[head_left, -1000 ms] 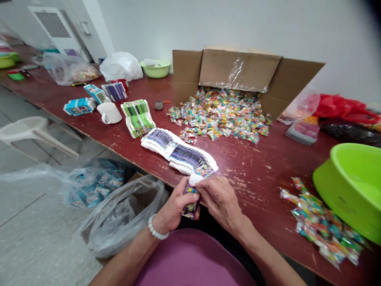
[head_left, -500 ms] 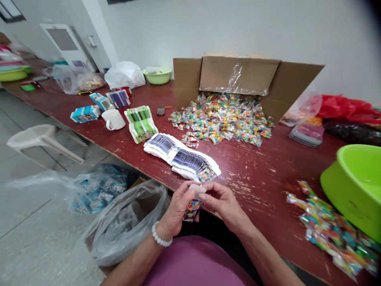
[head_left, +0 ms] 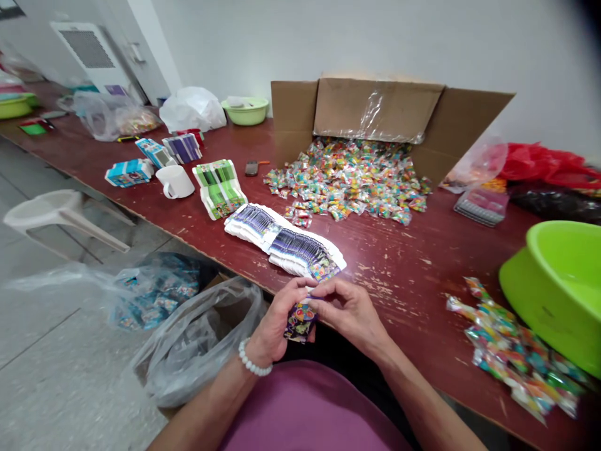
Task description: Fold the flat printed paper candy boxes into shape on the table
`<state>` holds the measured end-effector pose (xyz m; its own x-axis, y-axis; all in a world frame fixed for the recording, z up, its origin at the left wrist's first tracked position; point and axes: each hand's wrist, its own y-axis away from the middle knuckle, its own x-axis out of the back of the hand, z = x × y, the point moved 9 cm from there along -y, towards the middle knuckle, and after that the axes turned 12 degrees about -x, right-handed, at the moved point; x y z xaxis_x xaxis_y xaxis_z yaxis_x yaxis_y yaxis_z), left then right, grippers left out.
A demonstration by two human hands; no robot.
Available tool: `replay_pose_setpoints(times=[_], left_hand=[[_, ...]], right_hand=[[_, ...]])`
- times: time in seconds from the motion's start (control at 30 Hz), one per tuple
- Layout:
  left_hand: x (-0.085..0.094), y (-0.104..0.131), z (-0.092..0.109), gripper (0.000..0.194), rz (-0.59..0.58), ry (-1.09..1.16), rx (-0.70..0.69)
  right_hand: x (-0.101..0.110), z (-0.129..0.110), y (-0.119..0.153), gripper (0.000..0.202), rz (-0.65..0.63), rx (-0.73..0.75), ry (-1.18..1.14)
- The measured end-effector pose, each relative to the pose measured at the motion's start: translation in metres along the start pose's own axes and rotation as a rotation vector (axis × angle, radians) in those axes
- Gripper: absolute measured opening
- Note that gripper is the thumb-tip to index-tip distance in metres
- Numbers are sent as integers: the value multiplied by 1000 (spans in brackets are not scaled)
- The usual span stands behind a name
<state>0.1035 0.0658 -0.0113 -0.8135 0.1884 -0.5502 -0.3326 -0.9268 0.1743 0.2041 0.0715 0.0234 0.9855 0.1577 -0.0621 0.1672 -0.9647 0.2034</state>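
Close to my body, beyond the table's front edge, my left hand is wrapped round a small dark purple packet printed with colourful balloons. The fingers of my right hand pinch the top end of the same packet. A long fanned row of purple and white flat packets lies on the table just past my hands. Left of that row is a stack of green packets. Behind them, many wrapped candies spill from an open cardboard box.
A green basin stands at the right beside more wrapped candies. A white mug and blue boxes are at the left. Below the table edge sit a plastic-lined box and a white stool.
The packet's pale top flap, upright before, now looks folded down, and more of the printed front shows. Both hands remain on the packet. The view has shifted slightly.
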Motion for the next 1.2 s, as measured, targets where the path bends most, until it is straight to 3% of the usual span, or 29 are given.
replay_pose_setpoints(times=[0.1,0.23,0.47,0.53,0.63,0.7,0.83,0.9,1.07,1.13,1.2], left_hand=[[-1,-1,-5,50,-24,-1,19],[3,-1,-8,64,-26,-34,43],[10,-3,-14,50,30,174,130],[14,-4,-11,47,80,214,96],[22,-5,-3,49,129,182,17],[28,-5,0,49,141,115,-17],[46,-6,8,39,210,-34,-173],[48,-6,8,40,209,-27,-182],[56,2,18,42,246,-4,-151],[79,8,30,45,323,-124,-190],[118,17,43,53,445,-336,-233]], right_hand=[[-3,11,-8,21,-38,-103,-116],[-7,7,-12,19,-72,-125,-140],[-15,-4,8,11,43,191,231],[-21,-4,14,27,88,301,400],[-34,-6,20,77,131,452,658],[-44,-7,20,98,156,508,809],[-60,-8,16,84,157,579,952],[-67,-11,14,81,129,618,951],[-72,-29,-7,81,-127,623,855],[-58,-37,-37,69,-193,552,812],[-24,-47,-85,47,-9,468,819]])
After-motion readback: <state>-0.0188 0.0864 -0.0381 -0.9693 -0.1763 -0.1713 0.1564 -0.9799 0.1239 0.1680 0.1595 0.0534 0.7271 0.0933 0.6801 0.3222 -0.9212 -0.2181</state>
